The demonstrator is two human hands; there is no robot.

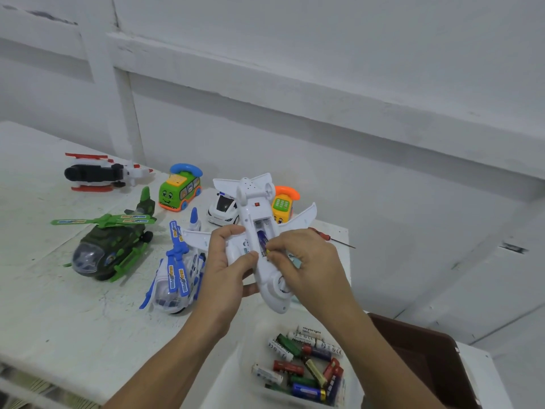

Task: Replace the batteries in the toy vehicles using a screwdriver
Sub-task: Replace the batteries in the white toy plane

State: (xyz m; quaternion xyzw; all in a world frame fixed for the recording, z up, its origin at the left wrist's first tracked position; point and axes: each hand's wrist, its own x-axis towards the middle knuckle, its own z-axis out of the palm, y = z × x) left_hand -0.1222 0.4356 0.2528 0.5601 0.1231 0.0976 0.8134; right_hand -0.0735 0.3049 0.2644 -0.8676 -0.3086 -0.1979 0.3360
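White plastic toy plane [254, 197], centre frame, held belly-up w/ battery bay [262, 223] exposed: left hand [227, 261] grips fuselage to steady; right hand [306, 261] fingers [275, 251] pinch purple battery [262, 240] in bay. Red-handled screwdriver [321, 234] lies idle, right of centre.

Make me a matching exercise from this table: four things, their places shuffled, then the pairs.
1 white toy airplane
2 purple battery
3 screwdriver
4 loose batteries

A in the white tub
B on the table beyond the right hand
C gripped upside down by the left hand
D in the airplane's open compartment

Pairs: 1-C, 2-D, 3-B, 4-A
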